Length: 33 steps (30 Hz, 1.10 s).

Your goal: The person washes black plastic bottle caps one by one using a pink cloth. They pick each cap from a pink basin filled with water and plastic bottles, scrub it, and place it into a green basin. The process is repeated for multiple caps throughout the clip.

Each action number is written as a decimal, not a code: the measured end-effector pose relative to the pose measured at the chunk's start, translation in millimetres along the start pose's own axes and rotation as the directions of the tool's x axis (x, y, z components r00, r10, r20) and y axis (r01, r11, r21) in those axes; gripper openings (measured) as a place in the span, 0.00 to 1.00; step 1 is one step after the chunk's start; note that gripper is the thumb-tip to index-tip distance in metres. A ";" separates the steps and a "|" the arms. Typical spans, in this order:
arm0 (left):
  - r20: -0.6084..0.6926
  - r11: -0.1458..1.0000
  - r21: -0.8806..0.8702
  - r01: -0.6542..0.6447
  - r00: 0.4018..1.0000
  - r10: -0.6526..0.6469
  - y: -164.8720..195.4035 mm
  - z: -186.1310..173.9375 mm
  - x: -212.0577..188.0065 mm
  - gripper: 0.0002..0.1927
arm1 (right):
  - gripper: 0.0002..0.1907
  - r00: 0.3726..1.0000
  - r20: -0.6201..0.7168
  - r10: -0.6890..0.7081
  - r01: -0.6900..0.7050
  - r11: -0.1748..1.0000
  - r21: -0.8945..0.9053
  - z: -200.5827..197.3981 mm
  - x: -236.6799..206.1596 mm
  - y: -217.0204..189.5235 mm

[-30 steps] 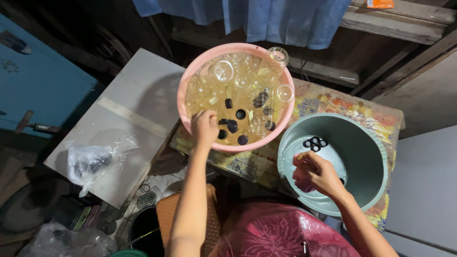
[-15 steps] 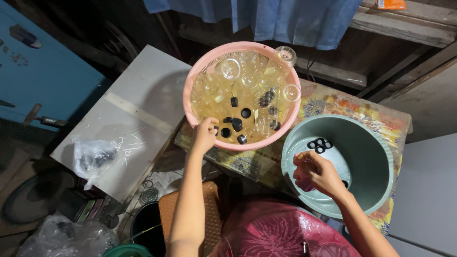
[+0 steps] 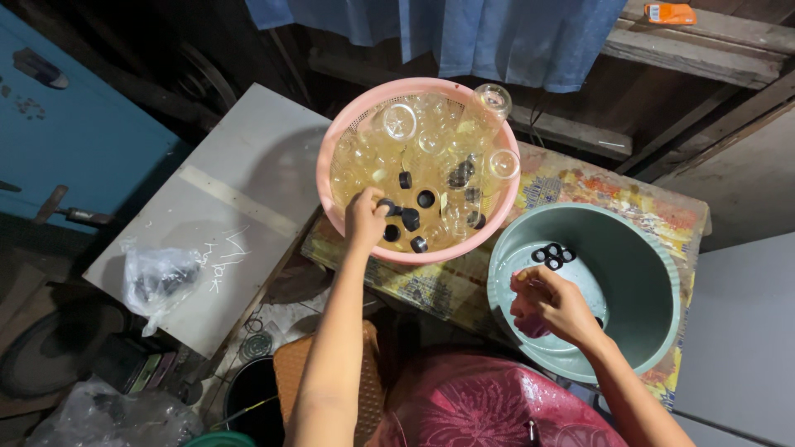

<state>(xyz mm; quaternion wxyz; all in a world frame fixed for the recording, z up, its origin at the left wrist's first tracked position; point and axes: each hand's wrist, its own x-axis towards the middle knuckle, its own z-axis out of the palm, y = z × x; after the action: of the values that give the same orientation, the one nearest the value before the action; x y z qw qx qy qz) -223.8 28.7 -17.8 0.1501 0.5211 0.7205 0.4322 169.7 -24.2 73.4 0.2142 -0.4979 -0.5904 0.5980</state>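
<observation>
Overhead, a person's left hand (image 3: pixel 365 218) reaches into a round pink plastic colander basket (image 3: pixel 335 157) heaped with clear glass bottles (image 3: pixel 431 145), its fingers curled down among the small black screw caps (image 3: pixel 410 219) lying near the basket's front edge; whether a cap is actually pinched cannot be told, as the fingers hide it. The right hand (image 3: pixel 551 302) sits inside a wide grey-green plastic basin (image 3: pixel 662 273), loosely closed around something reddish-pink (mostly hidden by the palm). A few black rings (image 3: pixel 553 256) lie together on the basin's wet floor, just beyond that hand. Both vessels rest side by side, touching, on a table covered in a patterned yellow cloth (image 3: pixel 580 186). To the left, a crumpled clear plastic bag (image 3: pixel 157 281) lies on a grey board (image 3: pixel 232 190).
</observation>
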 end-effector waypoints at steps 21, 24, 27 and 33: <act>0.297 0.955 0.283 -0.086 0.955 -0.002 37.3 -36.2 -34.9 0.17 | 0.07 0.992 -0.040 -0.116 0.109 0.982 -0.154 0.0 -0.7 -4.0; 0.294 0.961 0.247 -0.122 0.955 0.045 35.5 -36.2 -35.5 0.17 | 0.08 0.994 -0.021 -0.109 0.105 0.984 -0.143 0.9 1.9 -0.6; 0.251 0.981 0.180 -0.079 0.967 0.032 27.1 -33.6 -33.8 0.18 | 0.07 0.997 0.003 -0.077 0.077 0.995 -0.058 2.2 2.7 1.0; 0.140 0.974 0.214 -0.079 0.989 0.050 19.3 -21.5 -33.6 0.05 | 0.07 0.997 0.000 -0.074 0.074 0.996 -0.057 4.6 1.1 0.7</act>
<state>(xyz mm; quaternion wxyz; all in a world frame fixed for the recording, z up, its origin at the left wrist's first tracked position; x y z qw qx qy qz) -212.3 -9.4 1.9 0.1256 0.5854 0.7347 0.3191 165.6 -25.7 71.5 0.2225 -0.4822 -0.6252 0.5719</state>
